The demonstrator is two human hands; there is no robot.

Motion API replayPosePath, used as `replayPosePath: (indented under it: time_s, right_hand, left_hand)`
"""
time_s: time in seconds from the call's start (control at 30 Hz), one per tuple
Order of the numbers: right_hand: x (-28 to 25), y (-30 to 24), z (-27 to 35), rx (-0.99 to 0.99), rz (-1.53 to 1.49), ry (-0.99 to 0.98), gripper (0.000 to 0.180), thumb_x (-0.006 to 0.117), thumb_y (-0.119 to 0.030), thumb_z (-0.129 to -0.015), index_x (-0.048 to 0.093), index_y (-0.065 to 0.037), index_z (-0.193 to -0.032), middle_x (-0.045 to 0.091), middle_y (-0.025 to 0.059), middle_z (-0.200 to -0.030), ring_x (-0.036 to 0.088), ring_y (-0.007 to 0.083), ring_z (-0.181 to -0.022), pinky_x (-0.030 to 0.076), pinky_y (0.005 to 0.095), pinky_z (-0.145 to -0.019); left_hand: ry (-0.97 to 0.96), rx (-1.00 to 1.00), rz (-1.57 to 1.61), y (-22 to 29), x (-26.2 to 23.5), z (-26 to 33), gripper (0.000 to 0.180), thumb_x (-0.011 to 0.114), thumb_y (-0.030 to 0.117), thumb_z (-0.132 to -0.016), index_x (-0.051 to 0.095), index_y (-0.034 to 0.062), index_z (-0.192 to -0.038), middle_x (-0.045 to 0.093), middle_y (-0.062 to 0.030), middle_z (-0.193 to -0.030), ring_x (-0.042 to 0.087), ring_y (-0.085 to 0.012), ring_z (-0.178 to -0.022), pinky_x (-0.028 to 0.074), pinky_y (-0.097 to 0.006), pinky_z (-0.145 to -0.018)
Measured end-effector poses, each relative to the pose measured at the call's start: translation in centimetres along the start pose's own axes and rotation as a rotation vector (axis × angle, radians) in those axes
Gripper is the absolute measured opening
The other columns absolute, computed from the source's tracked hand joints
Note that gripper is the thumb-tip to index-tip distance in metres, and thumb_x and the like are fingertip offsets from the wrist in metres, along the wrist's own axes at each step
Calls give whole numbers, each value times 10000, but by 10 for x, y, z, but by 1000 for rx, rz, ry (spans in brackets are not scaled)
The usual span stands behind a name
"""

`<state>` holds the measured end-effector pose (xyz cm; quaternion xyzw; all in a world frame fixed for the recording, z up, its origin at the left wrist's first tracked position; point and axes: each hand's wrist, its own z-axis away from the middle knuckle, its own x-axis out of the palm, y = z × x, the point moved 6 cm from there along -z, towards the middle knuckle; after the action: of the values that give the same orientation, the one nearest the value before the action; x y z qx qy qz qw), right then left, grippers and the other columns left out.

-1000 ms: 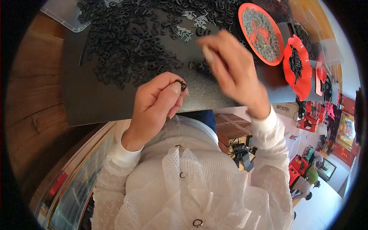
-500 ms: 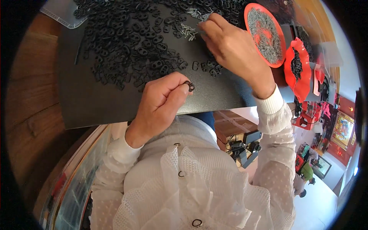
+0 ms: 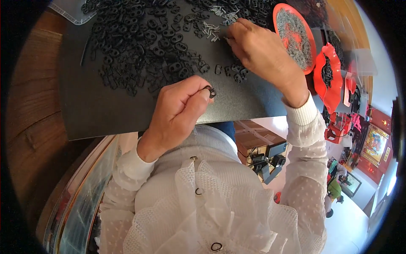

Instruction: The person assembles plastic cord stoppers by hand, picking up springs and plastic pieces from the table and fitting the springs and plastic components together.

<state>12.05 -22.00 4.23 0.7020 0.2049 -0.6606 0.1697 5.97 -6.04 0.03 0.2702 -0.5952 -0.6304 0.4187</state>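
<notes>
Red dish (image 3: 280, 17): round, far right of the mat — holds fine grey metal bits.
Scalloped red tray (image 3: 330, 91): just beyond it, with dark pieces inside.
Table (image 3: 29, 97): brown wood, left side.
Clear plastic tray (image 3: 67, 9): top left corner.
Framed picture (image 3: 374, 144): low right — red surround.

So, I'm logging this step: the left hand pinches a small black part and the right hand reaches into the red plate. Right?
Not quite. In the head view the right hand is at the small metal pins on the black mat, beside the red plate. The left hand does pinch a small black part.
</notes>
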Motion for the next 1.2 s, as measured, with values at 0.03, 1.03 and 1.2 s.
replayPosePath:
  time_s: [0.03, 1.03, 1.2]
  right_hand:
    - [0, 0, 1, -7, 1, 13, 128, 564, -70, -765, 549, 19, -855, 595, 193, -844, 625, 376, -714, 523, 440, -584]
    - [-13, -49, 41, 430, -1233, 37, 123, 617, -96, -889, 596, 21, -857, 570, 1, -691, 507, 38, -630, 398, 201, -516]
    - [-13, -54, 41, 434, -1251, 4, 160, 606, -119, -898, 584, 28, -837, 535, -6, -667, 453, 50, -618, 381, 229, -523]
  left_hand:
    - [1, 0, -2, 0, 1, 0, 126, 488, 71, -873, 553, -31, -836, 547, -50, -649, 439, -68, -544, 368, -253, -494]
    - [-1, 71, 158, -4, 1, 6, 133, 492, 115, -927, 552, 14, -865, 459, 44, -623, 386, -18, -539, 321, -198, -470]
    - [-20, 68, 132, -5, 0, 7, 129, 497, 116, -923, 559, 16, -871, 446, 47, -630, 367, -21, -552, 308, -206, -480]
